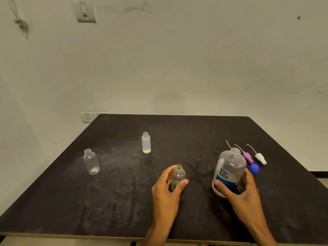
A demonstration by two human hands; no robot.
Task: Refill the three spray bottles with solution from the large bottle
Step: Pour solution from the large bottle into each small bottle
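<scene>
I see the dark, scuffed worktop filling the lower half of my view, its far edge against a pale wall that carries a switch plate. The large bottle stands upright and uncapped at the right of the worktop, label reading "re-nu" toward me; my right hand grips its lower body, thumb across the blue band in front and fingers curled round the right side. My left hand holds the nearest spray bottle, a small clear one standing open-necked near the middle of the worktop, thumb on its right side and the fingers wrapped on its left. A second clear spray bottle stands open well apart at the left. A third, frosted spray bottle stands farther back, open, with a thin layer of yellowish liquid at its bottom. Behind and to the right of the large bottle lie a pink sprayer head and a white sprayer head, each with its thin dip tube; a further tube shows beside them. A blue cap rests just beside my right hand.
</scene>
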